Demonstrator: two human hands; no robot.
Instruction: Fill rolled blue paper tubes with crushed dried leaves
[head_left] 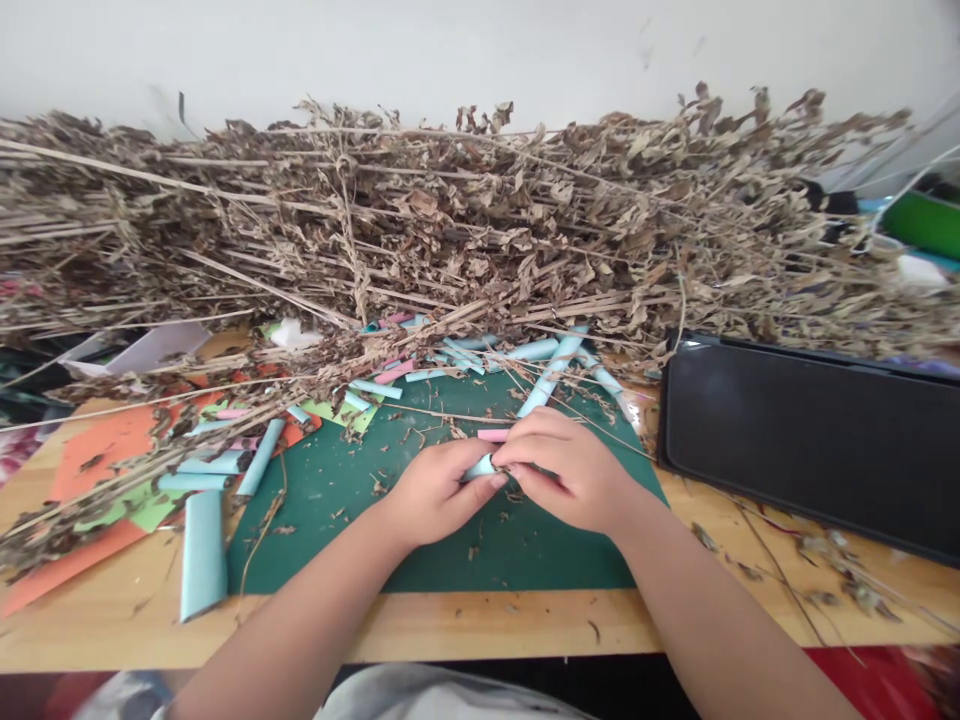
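My left hand (439, 492) is closed around a light blue paper tube (478, 468), held level above a green mat (330, 540). At the tube's right end, my right hand (568, 468) has its fingers pinched together. Dark bits show at that opening, but what the right fingertips hold is too small to make out. Just behind the hands lies a pink paper tube (493, 435), partly covered by the right fingers. A longer blue paper tube (553, 372) slants away behind the right hand. Crumbs of dried leaf are scattered over the mat.
A large heap of dried leafy stalks (465, 220) spans the back against the wall. To the right stands a black tablet (810, 440). On the left are several blue tubes, a wide flattened blue tube (203, 555) and orange paper (105, 455), with stalks lying across.
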